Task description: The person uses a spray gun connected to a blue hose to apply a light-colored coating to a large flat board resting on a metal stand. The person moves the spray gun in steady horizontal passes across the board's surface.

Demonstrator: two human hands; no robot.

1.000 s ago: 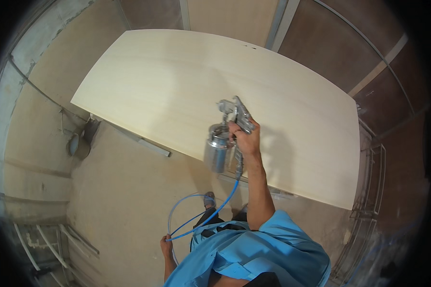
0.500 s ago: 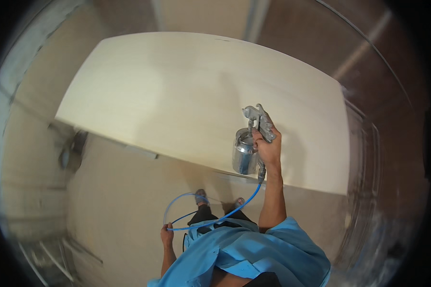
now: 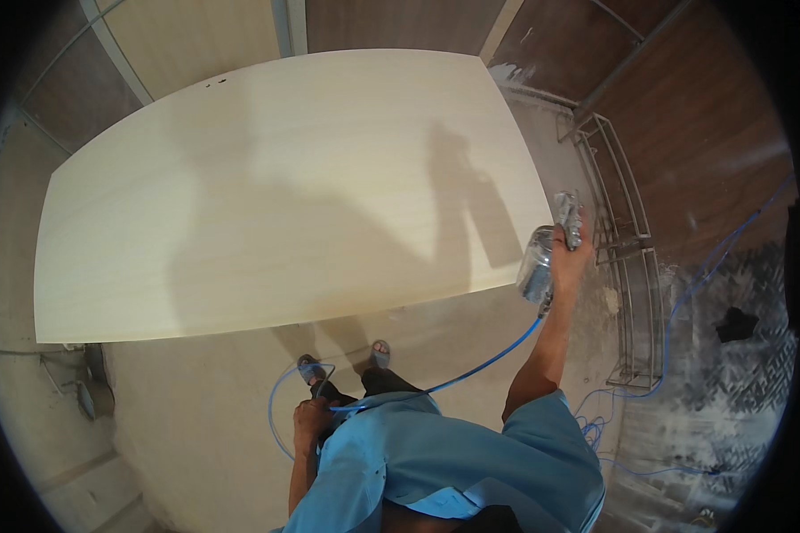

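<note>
Both hands are seen gripping parts of one spraying set. A metal spray gun with a silvery round cup [image 3: 549, 253] is held by the right hand [image 3: 571, 253], whose fingers are wrapped around the gun's grip at the right of the frame, with the arm stretched up from the lower middle. The cup [image 3: 535, 264] hangs just below and to the left of that hand; what is inside it cannot be told, since its wall is opaque and blurred. A thin blue air hose [image 3: 471, 369] is seen running from the bottom of the gun down and to the left, where it is clasped by the left hand [image 3: 311, 417] in the lower middle of the frame, fingers closed about it. A loop of the hose is formed left of that hand, above the pale floor [image 3: 196, 417].

The gun is held just past the right-hand edge of a large pale wooden board with a curved outline [image 3: 276, 195], which fills the upper left and centre of the frame. The gun and the board are not seen to touch. A shadow of the arm and gun is cast on the board's right part.

A grey metal frame rack [image 3: 627, 266] is seen standing to the right of the gun, before brown wall panels [image 3: 684, 115]. More blue hose [image 3: 684, 302] is laid across the dusty floor at the lower right.
</note>
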